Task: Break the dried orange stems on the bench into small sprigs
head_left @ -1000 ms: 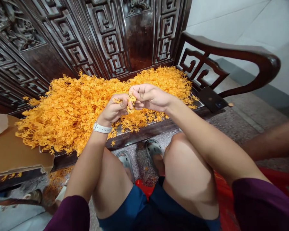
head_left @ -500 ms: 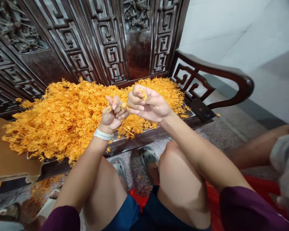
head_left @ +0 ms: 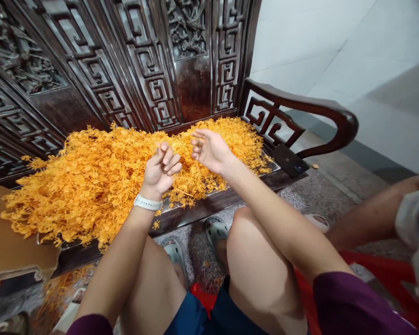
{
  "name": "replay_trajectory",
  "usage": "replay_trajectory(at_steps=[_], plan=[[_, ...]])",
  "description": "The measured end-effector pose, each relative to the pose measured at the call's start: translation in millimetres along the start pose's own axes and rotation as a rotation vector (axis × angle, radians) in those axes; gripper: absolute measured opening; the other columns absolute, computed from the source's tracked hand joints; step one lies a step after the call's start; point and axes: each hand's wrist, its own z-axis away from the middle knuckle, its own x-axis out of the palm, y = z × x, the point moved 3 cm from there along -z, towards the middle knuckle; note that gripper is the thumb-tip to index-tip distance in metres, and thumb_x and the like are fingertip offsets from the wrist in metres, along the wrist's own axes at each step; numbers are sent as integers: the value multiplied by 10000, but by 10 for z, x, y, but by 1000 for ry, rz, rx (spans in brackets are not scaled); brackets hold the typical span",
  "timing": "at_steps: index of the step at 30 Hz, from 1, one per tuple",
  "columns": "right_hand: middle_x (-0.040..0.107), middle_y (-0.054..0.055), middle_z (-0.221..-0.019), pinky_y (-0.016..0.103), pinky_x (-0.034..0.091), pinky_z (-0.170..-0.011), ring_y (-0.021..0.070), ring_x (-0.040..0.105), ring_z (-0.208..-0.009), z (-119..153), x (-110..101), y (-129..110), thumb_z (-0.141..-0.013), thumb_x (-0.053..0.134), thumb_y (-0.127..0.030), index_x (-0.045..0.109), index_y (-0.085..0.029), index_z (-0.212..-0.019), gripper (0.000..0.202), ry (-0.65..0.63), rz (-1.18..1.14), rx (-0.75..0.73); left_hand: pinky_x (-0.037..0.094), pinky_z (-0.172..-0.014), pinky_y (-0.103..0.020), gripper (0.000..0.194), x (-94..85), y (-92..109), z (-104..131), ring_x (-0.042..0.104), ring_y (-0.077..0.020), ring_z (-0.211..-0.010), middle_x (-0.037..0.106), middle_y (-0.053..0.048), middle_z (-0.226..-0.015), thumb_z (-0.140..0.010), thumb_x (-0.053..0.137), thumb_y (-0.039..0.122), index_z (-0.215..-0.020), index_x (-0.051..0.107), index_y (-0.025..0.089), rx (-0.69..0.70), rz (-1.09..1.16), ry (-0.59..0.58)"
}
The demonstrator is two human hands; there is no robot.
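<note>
Both hands have split apart over the orange plastic sprig pile (head_left: 101,177) on the bench: right hand (head_left: 209,151) now open, empty; left hand (head_left: 160,167) loosely curled, contents unclear.

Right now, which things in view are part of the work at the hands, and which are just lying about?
In the work:
left hand, fingers curled
right hand, open over the pile
orange sprig pile
wooden bench bearing it

Lying about:
dark phone on the bench end
cardboard sheet
</note>
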Motion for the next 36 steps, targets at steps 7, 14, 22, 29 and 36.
replay_trajectory(at_steps=[7,14,22,29,36], plan=[[554,-27,-652,230,352,-553,81,448,-588,113,307,100,-884,840,-522,542,-194,-741,466,-303,415,-257,214,-419,-181,350,25,2,-30,153,-92,-466,262,56,-597,-1129,305,285,-819,455,221,-61,-147,104],[479,-57,-657,207,423,-599,81,445,-606,189,454,168,-956,787,-439,553,-189,-817,369,-573,154,-170,138,-425,-260,308,-165,120,-39,89,-118,-464,138,49,-584,-1068,344,218,-760,349,231,117,-329,187],[619,-27,-749,233,457,-629,88,568,-646,553,616,-35,-841,881,-403,658,-160,-871,331,-948,304,-227,313,-538,-299,357,-653,365,-186,280,-129,-560,416,11,-654,-1086,432,505,-906,609,252,307,-465,243],[626,4,-738,248,426,-565,109,494,-593,41,185,-113,-997,596,-440,576,-209,-872,263,-92,-247,-131,451,-642,-341,643,-487,363,-162,554,-160,-708,750,-143,-1242,-1041,289,691,-1184,721,237,239,-610,171],[531,-37,-702,250,358,-554,114,452,-620,66,437,218,-812,822,-210,545,-237,-923,299,-200,161,-224,568,-767,-346,743,-269,263,-147,687,-262,-1160,656,-161,-1413,-1041,170,738,-1267,673,239,181,-616,78]])
